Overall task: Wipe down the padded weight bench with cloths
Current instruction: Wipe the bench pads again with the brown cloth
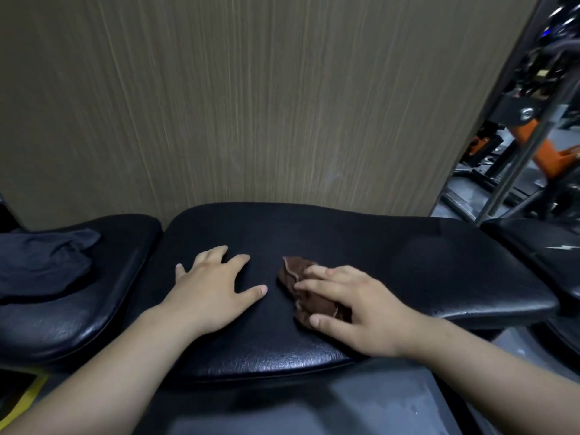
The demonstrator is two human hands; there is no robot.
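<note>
Wiping is the step in hand on the bench pad (376, 246): the right hand (361, 309) presses a crumpled brown cloth (309, 296) onto the pad's middle, fingers extended. The left hand (210, 287), splayed and empty, braces on the pad beside it. Next, likely: sweep toward the pad's right end with even pressure

A wall (251, 105) stands against the far edge of the bench pad (392, 262). The pad's right stretch lies open. A dark cloth (44, 265) lies on the left pad (94, 309); a metal pole (527, 146) rises far right.
</note>
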